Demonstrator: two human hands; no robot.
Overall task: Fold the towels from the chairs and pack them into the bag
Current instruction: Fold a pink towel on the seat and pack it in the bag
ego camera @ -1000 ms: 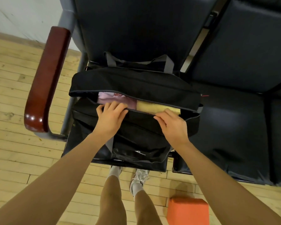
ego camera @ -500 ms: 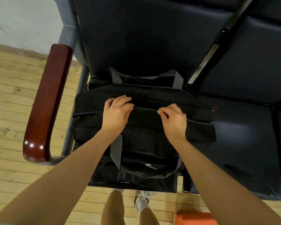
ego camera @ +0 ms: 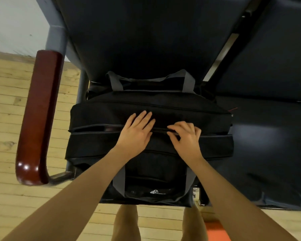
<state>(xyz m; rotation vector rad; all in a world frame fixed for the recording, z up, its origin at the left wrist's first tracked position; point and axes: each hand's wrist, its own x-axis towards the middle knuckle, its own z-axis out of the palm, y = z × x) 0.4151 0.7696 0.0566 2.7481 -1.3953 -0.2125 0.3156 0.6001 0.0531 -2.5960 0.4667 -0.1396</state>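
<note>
Now, at the frame's left, the zip seam of the bag is seen gaping. At centre, the left hand is laid flat, fingers straight, on the bag top; just right, the zip line is pinched by the right hand. No towels are visible. Both seam edges should be pressed together and the slider drawn steadily.

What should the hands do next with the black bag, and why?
Probably draw the zipper toward the armrest: the right hand pinches at the seam, the left hand lies flat on the bag, and a gap shows on that side.
</note>
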